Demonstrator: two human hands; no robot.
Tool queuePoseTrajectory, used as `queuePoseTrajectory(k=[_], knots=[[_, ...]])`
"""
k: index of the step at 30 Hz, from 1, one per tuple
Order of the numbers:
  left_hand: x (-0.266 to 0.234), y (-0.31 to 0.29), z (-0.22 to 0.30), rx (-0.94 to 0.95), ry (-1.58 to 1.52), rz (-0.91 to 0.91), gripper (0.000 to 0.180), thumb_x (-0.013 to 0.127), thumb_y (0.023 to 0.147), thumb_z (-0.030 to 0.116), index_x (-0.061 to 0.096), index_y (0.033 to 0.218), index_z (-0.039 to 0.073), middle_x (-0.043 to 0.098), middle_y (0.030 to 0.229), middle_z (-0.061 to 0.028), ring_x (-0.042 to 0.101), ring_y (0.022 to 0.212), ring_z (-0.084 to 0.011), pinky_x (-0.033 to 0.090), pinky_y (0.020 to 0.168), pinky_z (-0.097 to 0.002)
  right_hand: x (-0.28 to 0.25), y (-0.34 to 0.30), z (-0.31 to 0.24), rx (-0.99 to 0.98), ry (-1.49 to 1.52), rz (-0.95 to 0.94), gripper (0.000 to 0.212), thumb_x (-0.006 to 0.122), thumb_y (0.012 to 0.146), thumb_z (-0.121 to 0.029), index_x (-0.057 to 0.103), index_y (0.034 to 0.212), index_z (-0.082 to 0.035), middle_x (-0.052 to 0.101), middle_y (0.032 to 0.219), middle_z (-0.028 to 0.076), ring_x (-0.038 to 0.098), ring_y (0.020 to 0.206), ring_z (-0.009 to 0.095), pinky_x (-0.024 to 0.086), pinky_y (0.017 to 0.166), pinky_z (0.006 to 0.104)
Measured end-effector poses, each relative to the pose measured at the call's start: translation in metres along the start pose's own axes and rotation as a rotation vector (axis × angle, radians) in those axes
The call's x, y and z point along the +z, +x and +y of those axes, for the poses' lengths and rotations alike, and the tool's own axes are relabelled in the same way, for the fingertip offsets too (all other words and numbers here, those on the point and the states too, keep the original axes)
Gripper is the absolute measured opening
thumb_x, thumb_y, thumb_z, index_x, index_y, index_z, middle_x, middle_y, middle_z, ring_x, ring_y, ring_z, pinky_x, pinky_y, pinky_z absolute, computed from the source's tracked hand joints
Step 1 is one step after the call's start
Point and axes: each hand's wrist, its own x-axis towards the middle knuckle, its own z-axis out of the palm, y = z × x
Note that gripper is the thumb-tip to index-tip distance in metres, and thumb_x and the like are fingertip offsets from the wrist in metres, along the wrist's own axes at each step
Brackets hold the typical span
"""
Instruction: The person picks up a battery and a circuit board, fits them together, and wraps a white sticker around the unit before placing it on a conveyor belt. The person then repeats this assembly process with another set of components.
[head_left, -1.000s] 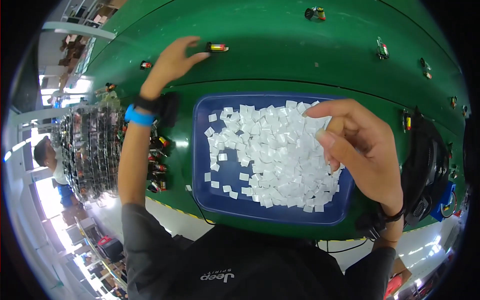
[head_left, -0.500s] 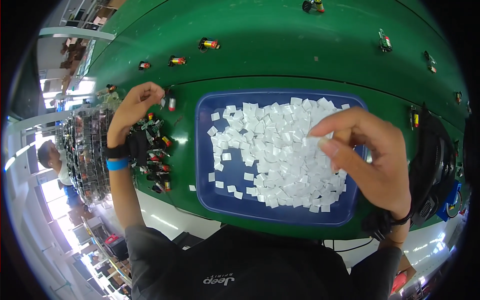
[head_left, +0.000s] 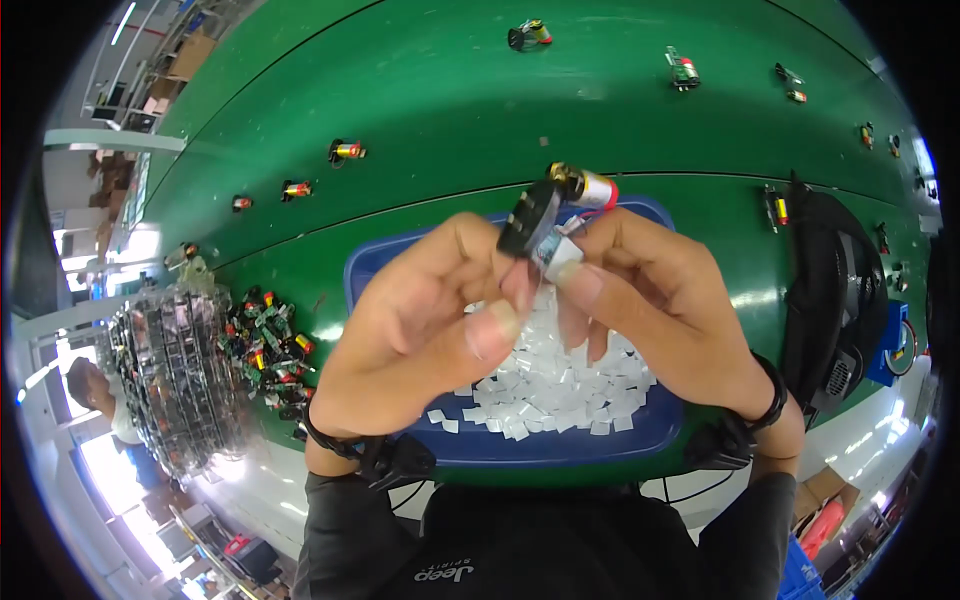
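Note:
Above the middle of a blue tray (head_left: 600, 452), my two hands meet over one small electronic assembly (head_left: 530, 222). It has a black block with metal prongs and a white, red and yellow cylinder at its upper right. My left hand (head_left: 415, 320) is closed, thumb and fingers pinching the assembly's lower left side. My right hand (head_left: 665, 305) is closed too; its thumb presses a small white square piece (head_left: 563, 258) against or close beside the assembly. Full contact is hidden by fingers. Below, many loose white squares (head_left: 560, 385) lie heaped in the tray.
Left of the tray sits a pile of similar assemblies (head_left: 268, 335), beside a stack of clear trays (head_left: 172, 375). Single assemblies (head_left: 683, 70) lie scattered over the green table (head_left: 430, 110). A black bag (head_left: 835, 310) lies at the right. A person (head_left: 95, 385) is at far left.
My left hand has come from the left side, by the pile, to the middle above the tray. My right hand has moved left from the white squares to meet it. The view has shifted.

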Motion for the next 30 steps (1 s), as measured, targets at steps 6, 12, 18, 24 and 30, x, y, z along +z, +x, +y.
queuePoseTrajectory(k=[6, 12, 18, 24, 30], knots=[[-0.019, 0.001, -0.006, -0.143, 0.023, -0.114, 0.033, 0.061, 0.099, 0.032, 0.053, 0.110, 0.002, 0.054, 0.095, -0.0002, 0.046, 0.075, -0.0065, 0.034, 0.062, -0.0186, -0.009, 0.001, -0.008, 0.163, 0.175, -0.104, 0.020, 0.053, 0.104, -0.017, 0.054, 0.095, 0.000, 0.064, 0.079, 0.005, 0.062, 0.067, 0.010, 0.049, 0.059, 0.0227], [-0.021, 0.008, -0.017, 0.004, 0.193, 0.035, 0.062, 0.065, 0.092, 0.051, 0.053, 0.117, -0.004, 0.061, 0.085, -0.0076, 0.056, 0.064, -0.0099, 0.043, 0.050, -0.0221, -0.011, 0.002, 0.000, -0.017, -0.283, -0.105, 0.013, 0.064, 0.096, -0.012, 0.058, 0.096, -0.001, 0.064, 0.080, 0.010, 0.062, 0.067, 0.014, 0.049, 0.057, 0.0262], [-0.028, 0.011, -0.008, -0.123, 0.126, 0.031, 0.024, 0.068, 0.095, 0.017, 0.061, 0.111, 0.000, 0.064, 0.091, -0.0057, 0.060, 0.082, -0.0081, 0.049, 0.057, -0.0215, -0.004, 0.006, 0.009, -0.369, -0.724, 0.093, 0.022, 0.077, 0.082, -0.010, 0.061, 0.095, -0.002, 0.066, 0.087, 0.012, 0.065, 0.070, 0.023, 0.052, 0.059, 0.0306], [-0.036, 0.011, -0.011, -0.128, 0.094, 0.023, 0.022, 0.072, 0.092, 0.015, 0.063, 0.106, 0.001, 0.065, 0.091, -0.0037, 0.062, 0.082, -0.0076, 0.048, 0.055, -0.0210, -0.002, 0.012, 0.009, -0.873, -1.180, 0.193, 0.027, 0.082, 0.069, -0.008, 0.064, 0.089, -0.002, 0.068, 0.094, 0.011, 0.067, 0.072, 0.026, 0.055, 0.061, 0.0329], [-0.032, 0.011, -0.011, -0.130, 0.267, 0.070, 0.022, 0.076, 0.089, 0.013, 0.063, 0.105, 0.003, 0.065, 0.092, -0.0014, 0.059, 0.082, -0.0061, 0.047, 0.057, -0.0199, -0.005, 0.014, 0.017, -0.814, -1.150, 0.161, 0.028, 0.080, 0.064, -0.003, 0.064, 0.088, -0.002, 0.069, 0.095, 0.013, 0.067, 0.071, 0.026, 0.055, 0.059, 0.0321]])
